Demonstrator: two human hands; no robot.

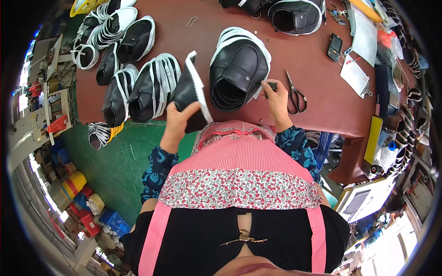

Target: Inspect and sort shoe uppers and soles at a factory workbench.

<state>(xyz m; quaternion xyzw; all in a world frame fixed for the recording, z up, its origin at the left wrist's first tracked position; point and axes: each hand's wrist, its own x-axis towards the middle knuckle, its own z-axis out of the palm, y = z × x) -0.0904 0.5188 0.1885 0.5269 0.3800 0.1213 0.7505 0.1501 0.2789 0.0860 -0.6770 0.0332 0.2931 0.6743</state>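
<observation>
My left hand [177, 122] grips a black shoe upper [186, 87] with a white toothed edge, tilted on its side at the table's near edge. My right hand [277, 101] is closed around a small dark-handled tool [272, 86]; its exact kind is too small to tell. Between the hands lies a nested stack of black shoe uppers [239, 73] with white edging, the right fingers close to its right side. Scissors [295, 95] with black handles rest open just right of my right hand.
More stacked shoe uppers [154, 87] stand on the left of the red-brown table [198, 41], others [294, 18] at the far edge. On the right are a black handheld device [335, 47], papers [354, 76] and a yellow bar-shaped thing [373, 140]. A green floor [110, 165] shows at left.
</observation>
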